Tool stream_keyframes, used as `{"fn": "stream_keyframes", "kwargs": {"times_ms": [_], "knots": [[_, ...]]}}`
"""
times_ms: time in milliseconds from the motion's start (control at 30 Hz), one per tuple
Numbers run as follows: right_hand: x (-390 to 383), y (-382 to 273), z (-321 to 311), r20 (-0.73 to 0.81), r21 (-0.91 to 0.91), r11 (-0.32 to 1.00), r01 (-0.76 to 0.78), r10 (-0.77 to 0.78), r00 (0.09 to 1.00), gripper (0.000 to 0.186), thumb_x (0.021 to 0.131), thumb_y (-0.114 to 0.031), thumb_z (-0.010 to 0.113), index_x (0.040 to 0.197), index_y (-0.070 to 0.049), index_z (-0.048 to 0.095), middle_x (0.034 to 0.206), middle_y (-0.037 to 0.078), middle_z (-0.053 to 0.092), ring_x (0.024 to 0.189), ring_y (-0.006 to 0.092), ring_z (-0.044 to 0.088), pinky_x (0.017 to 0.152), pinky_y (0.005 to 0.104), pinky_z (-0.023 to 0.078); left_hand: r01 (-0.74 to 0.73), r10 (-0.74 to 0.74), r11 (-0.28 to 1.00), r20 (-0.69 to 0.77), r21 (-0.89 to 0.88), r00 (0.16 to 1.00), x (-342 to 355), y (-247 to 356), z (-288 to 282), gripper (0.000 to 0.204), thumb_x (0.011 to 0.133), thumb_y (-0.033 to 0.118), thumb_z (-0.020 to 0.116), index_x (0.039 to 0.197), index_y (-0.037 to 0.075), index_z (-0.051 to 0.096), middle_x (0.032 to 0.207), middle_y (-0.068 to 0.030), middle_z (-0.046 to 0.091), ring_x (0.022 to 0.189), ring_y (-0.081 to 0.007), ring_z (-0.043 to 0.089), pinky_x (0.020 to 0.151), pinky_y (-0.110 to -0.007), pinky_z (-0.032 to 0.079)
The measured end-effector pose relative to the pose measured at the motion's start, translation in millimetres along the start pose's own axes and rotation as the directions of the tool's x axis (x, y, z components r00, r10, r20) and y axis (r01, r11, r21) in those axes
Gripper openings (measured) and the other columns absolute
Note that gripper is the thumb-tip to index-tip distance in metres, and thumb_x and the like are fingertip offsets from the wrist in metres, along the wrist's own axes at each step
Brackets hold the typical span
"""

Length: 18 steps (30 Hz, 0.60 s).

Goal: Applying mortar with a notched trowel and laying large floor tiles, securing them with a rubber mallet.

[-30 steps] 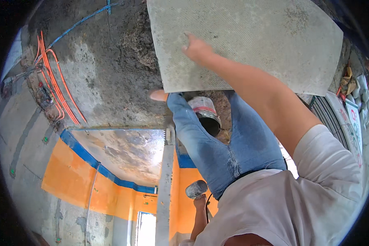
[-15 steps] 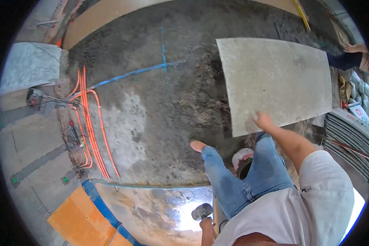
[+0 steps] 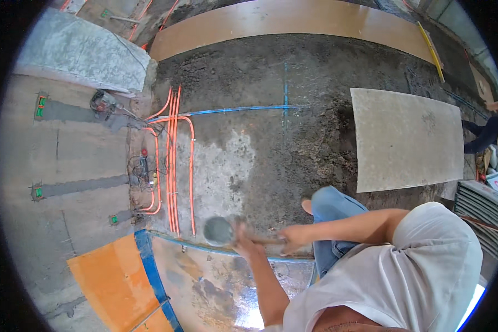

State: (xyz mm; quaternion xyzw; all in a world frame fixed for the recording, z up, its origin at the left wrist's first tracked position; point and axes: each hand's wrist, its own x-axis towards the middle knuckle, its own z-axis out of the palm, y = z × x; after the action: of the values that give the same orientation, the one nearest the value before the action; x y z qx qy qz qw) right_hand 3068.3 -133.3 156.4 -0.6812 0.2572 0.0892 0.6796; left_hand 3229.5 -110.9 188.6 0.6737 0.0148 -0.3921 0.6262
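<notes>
A rubber mallet with a round grey head (image 3: pixel 218 231) and a light wooden handle (image 3: pixel 268 240) is held low in front of me. My left hand (image 3: pixel 245 241), blurred by motion, is closed around the handle close to the head. Toward the handle's other end, my right hand (image 3: pixel 296 238) has its fingers wrapped round it. Ahead and to the right, a large beige floor tile (image 3: pixel 409 141) lies on dark, rough mortar (image 3: pixel 326 141). Neither hand touches the tile.
Orange conduits (image 3: pixel 175 160) and a blue pipe (image 3: pixel 232 109) cross the floor at left. A power tool (image 3: pixel 106 103) lies beyond them. A stack of tiles (image 3: pixel 484 207) stands at right. Another person's leg (image 3: pixel 484 134) shows past the tile. An orange board (image 3: pixel 113 282) lies lower left.
My right hand has left the tile's near edge and taken hold of the mallet handle. My left hand has brought the mallet up and forward. The view has shifted left.
</notes>
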Motion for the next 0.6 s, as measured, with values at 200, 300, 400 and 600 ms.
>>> {"fn": "stream_keyframes", "kwargs": {"times_ms": [200,300,400,600], "knots": [[36,-96,-157,-0.589,0.038,0.993,0.112,-0.068,0.805,0.034,0.069,-0.032,0.069,0.089,-0.005,0.063,0.078,0.016,0.065,0.075,0.0305,0.063,0.067,0.0412,0.048,-0.443,0.306,0.881,0.517,0.163,0.799,39,112,136,0.047,0.086,0.013,0.057,0.128,-0.005,0.044,0.131,-0.0206,0.046,0.118,-0.0305,0.046,0.1,-0.042,0.038],[19,-77,-254,-0.796,-0.051,0.995,0.087,-0.093,0.599,0.027,0.072,-0.027,0.066,0.086,-0.003,0.063,0.076,0.018,0.064,0.071,0.0324,0.063,0.063,0.0415,0.048,-0.71,0.015,0.534,0.834,0.459,0.551,52,166,189,0.051,0.085,0.021,0.061,0.128,-0.002,0.045,0.129,-0.0222,0.047,0.12,-0.0331,0.045,0.102,-0.04,0.035],[-3,-33,-340,-0.852,-0.083,0.983,-0.166,0.016,0.523,0.033,0.074,-0.035,0.063,0.085,-0.003,0.064,0.075,0.019,0.063,0.07,0.0355,0.062,0.065,0.0441,0.048,-0.819,-0.157,-0.004,0.809,0.574,0.567,84,192,228,0.058,0.081,0.022,0.065,0.129,-0.002,0.043,0.127,-0.023,0.049,0.12,-0.0358,0.045,0.1,-0.039,0.036],[-31,95,-413,-0.753,0.371,0.738,-0.564,0.594,0.282,0.04,0.073,-0.037,0.061,0.084,0.001,0.066,0.078,0.023,0.064,0.077,0.0356,0.064,0.069,0.045,0.049,-0.771,-0.033,-0.098,0.772,0.629,0.634,195,254,259,0.05,0.081,0.017,0.063,0.126,-0.001,0.047,0.126,-0.0206,0.05,0.118,-0.0341,0.047,0.1,-0.04,0.036]]}}
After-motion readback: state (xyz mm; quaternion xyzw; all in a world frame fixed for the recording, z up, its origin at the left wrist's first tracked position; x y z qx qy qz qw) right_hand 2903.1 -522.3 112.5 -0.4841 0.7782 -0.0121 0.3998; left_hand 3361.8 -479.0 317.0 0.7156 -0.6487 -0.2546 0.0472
